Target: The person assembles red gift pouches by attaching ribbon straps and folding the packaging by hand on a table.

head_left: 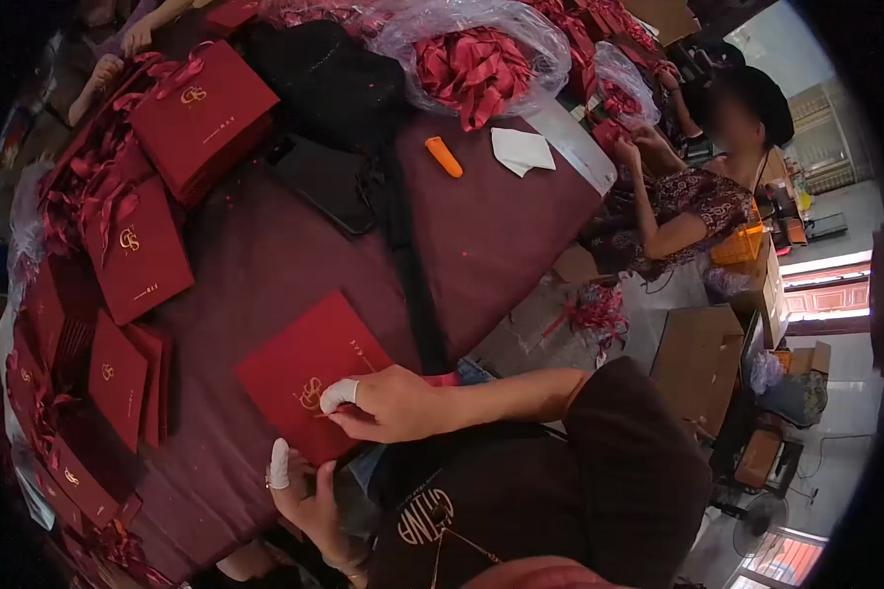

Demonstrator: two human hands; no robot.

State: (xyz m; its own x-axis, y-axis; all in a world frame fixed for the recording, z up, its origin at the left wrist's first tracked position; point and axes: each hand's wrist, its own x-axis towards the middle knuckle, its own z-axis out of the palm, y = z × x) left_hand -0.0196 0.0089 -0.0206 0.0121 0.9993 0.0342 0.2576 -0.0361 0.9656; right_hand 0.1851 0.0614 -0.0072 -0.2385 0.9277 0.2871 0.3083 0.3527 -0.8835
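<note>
A flat red paper bag (290, 358) with a gold logo lies on the table in front of me. Above its logo, my right hand (393, 404) is closed in a pinch, its thumb or finger wrapped in white. A thin sliver shows at the fingertips, too small to name. At the bag's near edge, my left hand (309, 501) has bent fingers around the bag's corner, one fingertip covered in white. Its other fingers are partly hidden.
Stacked red bags (206, 118) with ribbons crowd the left side of the table (496, 226). Farther off lie a black cloth (329, 74), a phone-like dark object (324, 182), an orange cutter-like piece (444, 157), white paper (523, 151) and bagged red ribbons (476, 69). Another person (697, 196) sits at right.
</note>
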